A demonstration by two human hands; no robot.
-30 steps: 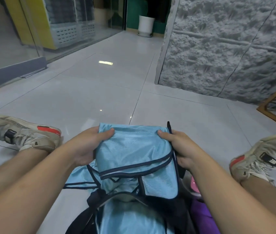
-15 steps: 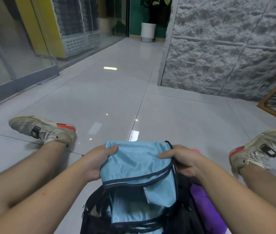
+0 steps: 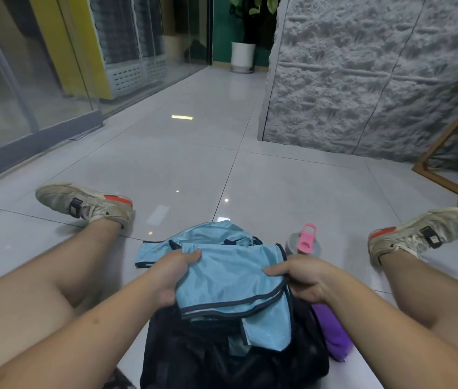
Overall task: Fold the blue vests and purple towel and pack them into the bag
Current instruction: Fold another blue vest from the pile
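Observation:
A folded light blue vest (image 3: 230, 279) with dark trim hangs over the mouth of a black mesh bag (image 3: 194, 357) on the floor between my legs. My left hand (image 3: 173, 272) grips the vest's left edge, thumb on top. At the vest's right edge, my right hand (image 3: 299, 279) pinches the cloth. Another blue vest (image 3: 194, 240) lies crumpled on the floor just beyond the bag. A purple towel (image 3: 331, 329) lies rolled against the bag's right side, partly under my right forearm.
A bottle with a pink cap (image 3: 306, 242) stands right of the far vest. My shoes (image 3: 87, 204) (image 3: 418, 234) rest on the tiled floor at either side. A grey textured wall (image 3: 362, 80) and a wooden frame (image 3: 446, 153) stand at the right, glass doors (image 3: 25, 80) at the left.
The vest and both hands have come down and toward me, over the bag's mouth. The view has tilted up, revealing the second vest and the bottle beyond the bag.

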